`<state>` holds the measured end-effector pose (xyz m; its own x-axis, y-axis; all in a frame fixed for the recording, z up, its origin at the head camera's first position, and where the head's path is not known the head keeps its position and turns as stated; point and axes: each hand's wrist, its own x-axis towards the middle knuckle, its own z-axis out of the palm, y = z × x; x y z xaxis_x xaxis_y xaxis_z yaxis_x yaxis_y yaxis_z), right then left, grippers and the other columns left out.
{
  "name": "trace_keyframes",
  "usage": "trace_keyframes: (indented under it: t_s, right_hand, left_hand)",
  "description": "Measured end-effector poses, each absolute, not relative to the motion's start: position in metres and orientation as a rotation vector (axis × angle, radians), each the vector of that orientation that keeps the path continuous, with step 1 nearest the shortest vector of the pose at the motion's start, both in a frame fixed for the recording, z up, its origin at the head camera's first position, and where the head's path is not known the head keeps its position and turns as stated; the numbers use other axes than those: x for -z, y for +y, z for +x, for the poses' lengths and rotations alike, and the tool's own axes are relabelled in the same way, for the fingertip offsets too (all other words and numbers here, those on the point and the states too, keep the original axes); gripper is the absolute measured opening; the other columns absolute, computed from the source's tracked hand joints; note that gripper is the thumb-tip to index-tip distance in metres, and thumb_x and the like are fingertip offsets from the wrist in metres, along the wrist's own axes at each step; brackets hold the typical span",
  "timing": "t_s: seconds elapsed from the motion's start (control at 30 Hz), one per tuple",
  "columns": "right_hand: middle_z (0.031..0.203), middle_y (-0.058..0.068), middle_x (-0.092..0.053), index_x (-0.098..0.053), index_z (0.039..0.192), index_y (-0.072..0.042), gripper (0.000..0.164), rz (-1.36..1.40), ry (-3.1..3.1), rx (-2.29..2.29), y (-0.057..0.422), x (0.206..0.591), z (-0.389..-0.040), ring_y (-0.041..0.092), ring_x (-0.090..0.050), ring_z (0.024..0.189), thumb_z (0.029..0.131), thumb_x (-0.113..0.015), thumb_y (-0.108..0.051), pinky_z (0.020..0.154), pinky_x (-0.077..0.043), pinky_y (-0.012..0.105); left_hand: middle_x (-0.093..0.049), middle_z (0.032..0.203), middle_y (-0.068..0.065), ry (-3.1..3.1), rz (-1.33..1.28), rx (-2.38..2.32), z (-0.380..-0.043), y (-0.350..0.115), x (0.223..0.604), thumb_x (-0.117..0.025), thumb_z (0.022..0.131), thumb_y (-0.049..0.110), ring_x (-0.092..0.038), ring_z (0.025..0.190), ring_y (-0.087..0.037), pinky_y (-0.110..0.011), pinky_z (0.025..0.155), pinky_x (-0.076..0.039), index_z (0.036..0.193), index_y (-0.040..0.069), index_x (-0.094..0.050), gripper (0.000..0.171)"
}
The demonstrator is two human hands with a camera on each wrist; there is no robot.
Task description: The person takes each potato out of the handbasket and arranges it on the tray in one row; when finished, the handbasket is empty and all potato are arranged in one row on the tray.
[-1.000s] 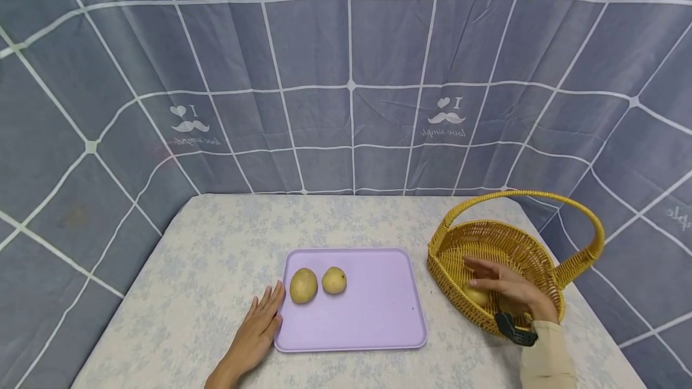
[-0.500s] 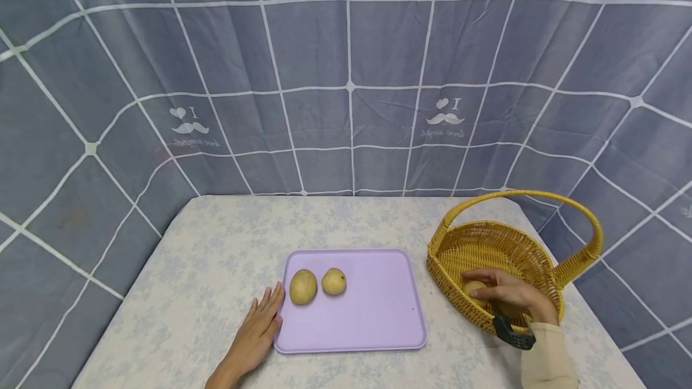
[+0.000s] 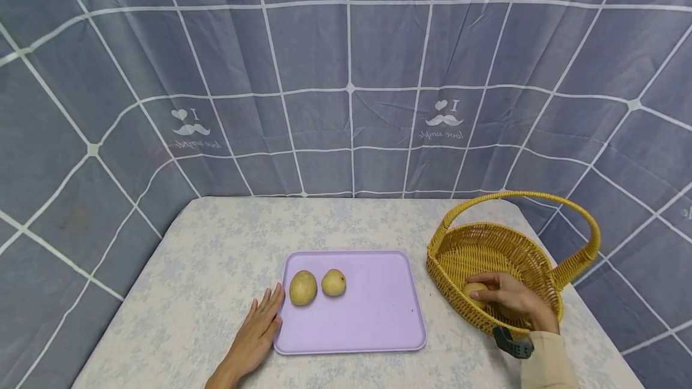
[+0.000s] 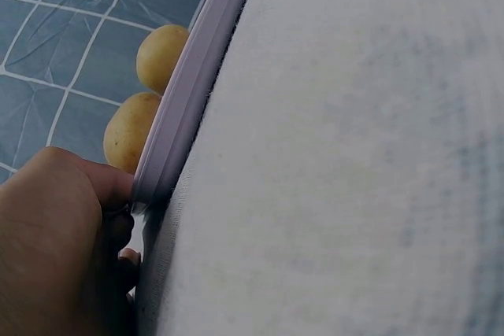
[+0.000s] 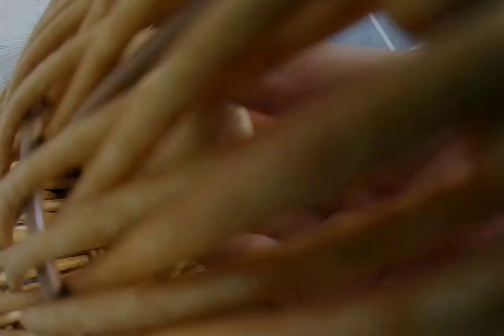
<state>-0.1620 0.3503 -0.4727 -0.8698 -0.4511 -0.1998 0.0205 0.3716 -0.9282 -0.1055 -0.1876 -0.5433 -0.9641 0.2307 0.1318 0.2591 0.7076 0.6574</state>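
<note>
Right hand gripping a potato inside the basket

The tray [image 3: 378, 323] is showing bare room right of its two potatoes [image 3: 303, 287], the basket [image 3: 489, 245] sitting just right of it on the worktop [image 3: 216, 257]. The right hand [image 3: 510, 299] is curling around a potato [image 3: 473, 290] in the basket. The left hand [image 3: 259, 329] is lying flat, fingers straight, touching the tray's left edge.

tray [image 3: 378, 323] right half open | basket handle [image 3: 540, 198] arches over basket [image 3: 459, 239]

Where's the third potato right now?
In the head view, the potato sits inside the wicker basket on the table's right side, gripped by the right hand.
</note>
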Motion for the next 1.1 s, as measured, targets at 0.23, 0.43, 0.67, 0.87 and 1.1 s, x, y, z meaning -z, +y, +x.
trace_keyframes:
  t_s: [0.23, 0.43, 0.67, 0.87, 1.1]
  right_hand:
    - [0.105, 0.018, -0.068, -0.048, 0.129, 0.016, 0.051, -0.253, 2.469, 1.474, 0.346, 0.46, -0.158, 0.01, -0.065, 0.084, 0.092, -0.064, -0.016, 0.072, -0.056, 0.029]
    - [0.113, -0.007, -0.067, -0.049, 0.133, 0.011, 0.045, -0.275, 2.598, 1.635, 0.345, 0.428, -0.148, 0.002, -0.064, 0.096, 0.095, -0.06, -0.011, 0.078, -0.054, 0.02]
    - [0.128, -0.002, -0.062, -0.049, 0.132, 0.012, 0.04, -0.663, 2.442, 1.982, 0.315, 0.4, -0.145, 0.008, -0.062, 0.109, 0.092, -0.053, 0.01, 0.082, -0.054, 0.019]
    - [0.128, 0.004, -0.062, -0.053, 0.13, 0.01, 0.042, -0.781, 2.314, 1.975, 0.256, 0.407, -0.165, 0.012, -0.065, 0.105, 0.088, -0.06, 0.008, 0.079, -0.056, 0.024]
    - [0.132, 0.024, -0.055, -0.058, 0.127, 0.003, 0.04, -0.776, 2.228, 1.821, 0.204, 0.445, -0.196, 0.017, -0.062, 0.111, 0.089, -0.066, -0.005, 0.083, -0.056, 0.026]
  left_hand:
    - [-0.023, 0.157, -0.007, -2.858, -0.413, 1.1, -0.105, -0.188, 0.545, -0.041, 0.103, 0.018, -0.018, 0.145, -0.035, -0.011, 0.111, 0.016, 0.149, 0.004, -0.028, 0.05]
    - [-0.023, 0.157, -0.007, -2.855, -0.402, 1.114, -0.105, -0.188, 0.543, -0.041, 0.103, 0.019, -0.017, 0.145, -0.035, -0.017, 0.114, 0.014, 0.149, 0.004, -0.028, 0.05]
    - [-0.022, 0.157, -0.006, -2.863, -0.393, 1.112, -0.103, -0.189, 0.542, -0.04, 0.103, 0.019, -0.017, 0.145, -0.035, -0.016, 0.114, 0.015, 0.149, 0.004, -0.028, 0.05]
    - [-0.023, 0.157, -0.006, -2.854, -0.397, 1.106, -0.105, -0.188, 0.543, -0.042, 0.103, 0.018, -0.018, 0.145, -0.034, -0.017, 0.115, 0.014, 0.149, 0.006, -0.029, 0.05]
    - [-0.023, 0.157, -0.004, -2.855, -0.393, 1.113, -0.106, -0.186, 0.543, -0.043, 0.102, 0.017, -0.018, 0.145, -0.032, -0.017, 0.115, 0.013, 0.149, 0.006, -0.03, 0.05]
